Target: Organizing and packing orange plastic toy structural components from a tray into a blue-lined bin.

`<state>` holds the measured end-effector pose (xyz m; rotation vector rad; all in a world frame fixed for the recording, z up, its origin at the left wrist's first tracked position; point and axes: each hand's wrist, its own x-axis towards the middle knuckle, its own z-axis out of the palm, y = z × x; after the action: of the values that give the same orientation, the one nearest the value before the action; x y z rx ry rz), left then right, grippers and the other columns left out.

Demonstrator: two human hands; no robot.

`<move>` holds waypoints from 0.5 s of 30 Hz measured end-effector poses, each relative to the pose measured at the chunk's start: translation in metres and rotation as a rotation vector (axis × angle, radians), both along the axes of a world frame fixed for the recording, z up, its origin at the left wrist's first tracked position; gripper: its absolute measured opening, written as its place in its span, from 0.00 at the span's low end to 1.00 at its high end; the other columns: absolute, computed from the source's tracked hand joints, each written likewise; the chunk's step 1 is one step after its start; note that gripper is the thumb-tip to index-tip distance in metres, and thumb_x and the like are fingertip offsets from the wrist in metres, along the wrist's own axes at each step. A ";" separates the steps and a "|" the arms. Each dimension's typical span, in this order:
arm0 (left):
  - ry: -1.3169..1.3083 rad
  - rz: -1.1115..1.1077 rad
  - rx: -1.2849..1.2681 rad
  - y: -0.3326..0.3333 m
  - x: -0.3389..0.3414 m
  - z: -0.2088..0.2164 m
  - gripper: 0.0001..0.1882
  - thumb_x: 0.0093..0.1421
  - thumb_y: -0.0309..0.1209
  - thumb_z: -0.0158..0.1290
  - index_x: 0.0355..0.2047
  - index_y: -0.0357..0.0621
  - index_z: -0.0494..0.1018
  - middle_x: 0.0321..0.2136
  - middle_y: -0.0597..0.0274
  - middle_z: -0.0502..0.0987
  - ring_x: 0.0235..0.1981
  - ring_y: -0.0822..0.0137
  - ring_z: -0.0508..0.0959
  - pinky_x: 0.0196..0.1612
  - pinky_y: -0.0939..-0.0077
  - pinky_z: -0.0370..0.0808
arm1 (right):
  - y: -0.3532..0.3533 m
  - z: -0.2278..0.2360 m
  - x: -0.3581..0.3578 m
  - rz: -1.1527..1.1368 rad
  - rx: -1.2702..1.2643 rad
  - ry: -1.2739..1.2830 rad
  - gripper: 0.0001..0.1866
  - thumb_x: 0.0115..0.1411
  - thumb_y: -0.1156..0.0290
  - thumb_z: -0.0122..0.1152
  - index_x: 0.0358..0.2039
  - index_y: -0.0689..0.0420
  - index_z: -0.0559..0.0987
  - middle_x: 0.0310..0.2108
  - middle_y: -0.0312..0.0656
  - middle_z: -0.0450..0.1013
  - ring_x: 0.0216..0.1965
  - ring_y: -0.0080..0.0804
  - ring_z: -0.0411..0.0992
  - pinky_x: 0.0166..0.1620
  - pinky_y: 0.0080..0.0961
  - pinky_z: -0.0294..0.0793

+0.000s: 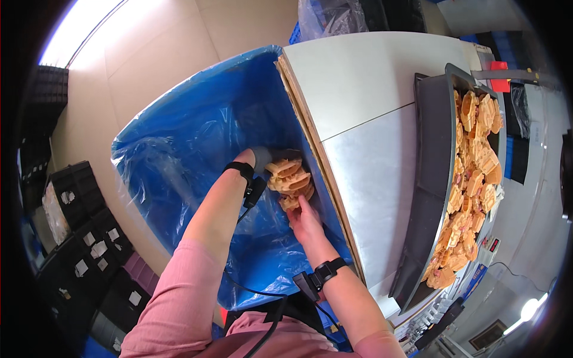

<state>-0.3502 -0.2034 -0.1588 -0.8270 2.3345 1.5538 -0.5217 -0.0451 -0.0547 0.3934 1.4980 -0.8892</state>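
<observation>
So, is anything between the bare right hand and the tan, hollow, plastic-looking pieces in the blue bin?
Nothing visible: the right hand touches the tan pieces at their near end, inside the blue, film-lined bin.

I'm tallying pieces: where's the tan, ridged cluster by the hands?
In the head view's centre, the tan, ridged cluster shows against the blue plastic liner, left of the brown table edge, the right hand at its lower end.
</observation>
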 end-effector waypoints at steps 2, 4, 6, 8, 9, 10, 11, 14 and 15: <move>0.303 0.118 -0.159 0.001 -0.005 -0.002 0.31 0.51 0.33 0.60 0.56 0.45 0.66 0.49 0.51 0.75 0.47 0.56 0.75 0.52 0.68 0.70 | 0.000 -0.002 0.001 -0.019 0.002 0.005 0.14 0.61 0.64 0.60 0.45 0.55 0.72 0.41 0.37 0.69 0.42 0.28 0.67 0.47 0.30 0.71; 0.173 0.458 0.311 -0.005 -0.043 0.027 0.27 0.54 0.36 0.59 0.54 0.44 0.69 0.48 0.51 0.75 0.47 0.58 0.76 0.51 0.68 0.70 | -0.001 -0.005 -0.011 -0.049 0.003 0.038 0.14 0.61 0.65 0.59 0.46 0.55 0.71 0.42 0.37 0.69 0.43 0.29 0.67 0.48 0.30 0.71; -0.017 0.814 0.766 -0.003 -0.046 0.026 0.24 0.56 0.38 0.57 0.52 0.44 0.71 0.47 0.51 0.76 0.47 0.61 0.76 0.51 0.68 0.70 | -0.004 -0.005 -0.004 -0.019 0.014 0.062 0.15 0.62 0.68 0.59 0.48 0.56 0.70 0.44 0.39 0.69 0.44 0.30 0.67 0.50 0.32 0.70; 0.035 0.839 0.265 0.014 -0.022 -0.026 0.21 0.60 0.42 0.53 0.48 0.41 0.74 0.46 0.51 0.77 0.45 0.65 0.76 0.49 0.70 0.70 | -0.004 -0.006 0.017 -0.012 0.007 0.006 0.16 0.62 0.69 0.58 0.49 0.55 0.69 0.44 0.39 0.69 0.45 0.31 0.67 0.51 0.33 0.70; 0.045 0.833 0.276 0.016 -0.030 -0.026 0.21 0.60 0.42 0.53 0.48 0.41 0.74 0.46 0.51 0.77 0.45 0.65 0.76 0.49 0.70 0.70 | -0.003 -0.011 0.012 -0.036 0.001 0.011 0.17 0.62 0.70 0.58 0.50 0.55 0.68 0.45 0.40 0.69 0.47 0.32 0.67 0.52 0.34 0.69; 0.036 0.946 0.274 0.017 -0.042 -0.017 0.23 0.59 0.45 0.53 0.48 0.42 0.74 0.46 0.51 0.77 0.46 0.62 0.76 0.49 0.70 0.70 | -0.004 -0.012 0.006 -0.041 0.001 0.027 0.17 0.62 0.70 0.58 0.50 0.55 0.68 0.45 0.40 0.69 0.47 0.32 0.67 0.52 0.34 0.69; 0.016 1.067 0.268 0.020 -0.045 -0.011 0.25 0.58 0.48 0.53 0.48 0.42 0.74 0.47 0.51 0.77 0.46 0.59 0.77 0.49 0.70 0.70 | -0.005 -0.013 0.007 -0.046 -0.024 0.065 0.18 0.62 0.71 0.57 0.51 0.54 0.67 0.46 0.41 0.68 0.47 0.33 0.67 0.53 0.35 0.69; 0.117 1.191 0.237 0.027 -0.038 0.004 0.26 0.57 0.48 0.54 0.48 0.39 0.73 0.46 0.46 0.76 0.46 0.57 0.76 0.49 0.68 0.70 | -0.007 -0.016 0.013 -0.046 -0.038 0.112 0.19 0.62 0.73 0.56 0.52 0.53 0.65 0.47 0.41 0.67 0.48 0.34 0.67 0.55 0.39 0.68; 0.115 1.197 0.235 0.030 -0.034 0.005 0.26 0.57 0.48 0.54 0.48 0.39 0.73 0.46 0.46 0.76 0.46 0.57 0.76 0.49 0.68 0.70 | -0.008 -0.016 0.015 -0.046 -0.026 0.125 0.19 0.62 0.74 0.55 0.52 0.53 0.64 0.48 0.42 0.67 0.49 0.35 0.67 0.56 0.40 0.67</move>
<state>-0.3841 -0.1730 -0.1536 -2.3344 1.6131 2.1895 -0.5067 -0.0529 -0.0708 0.3599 1.5955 -0.9842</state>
